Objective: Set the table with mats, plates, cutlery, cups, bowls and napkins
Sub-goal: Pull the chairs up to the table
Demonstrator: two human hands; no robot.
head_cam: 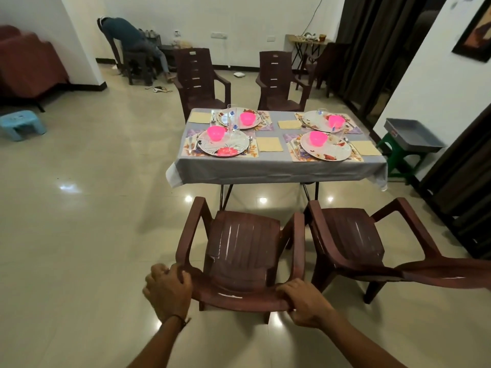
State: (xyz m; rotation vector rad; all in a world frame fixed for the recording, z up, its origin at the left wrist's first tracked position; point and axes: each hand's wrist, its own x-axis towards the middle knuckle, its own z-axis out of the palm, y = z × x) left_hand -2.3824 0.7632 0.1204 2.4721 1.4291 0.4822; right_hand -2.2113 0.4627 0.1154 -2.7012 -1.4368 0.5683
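**Place settings, four.** Laid on the counter (pixel 265 171), straight ahead of the hands and well beyond them. Each is made up of a floral mat (pixel 252 151), a patterned plate (pixel 233 143), a pink bowl (pixel 216 132) set on the plate, cutlery (pixel 191 146) laid beside the plate, and a yellow napkin (pixel 269 144) spread flat beside the mat. Clear cups (pixel 231 111) are made out at some settings only, since the glass is too faint for a count. The laying is judged complete or nearly so.

**Brown chair (pixel 244 248).** Placed between the hands and the counter, seat turned towards the counter. Its back rail is clamped at one end by the left hand (pixel 167 290) and at the other by the right hand (pixel 305 304), fingers curled over the top edge. The hands are set wide apart, presumably so that the chair can be steered squarely to the near-left setting.

**Second chair (pixel 350 235).** Found just right of the right hand, faced towards the near-right setting.

**Far chairs (pixel 198 75), two.** Stood beyond the counter, faced back towards the hands.

**Grey tray (pixel 414 134).** Rested on a green stool (pixel 398 155), far ahead and right of the right hand. It is presumed to have carried the tableware.
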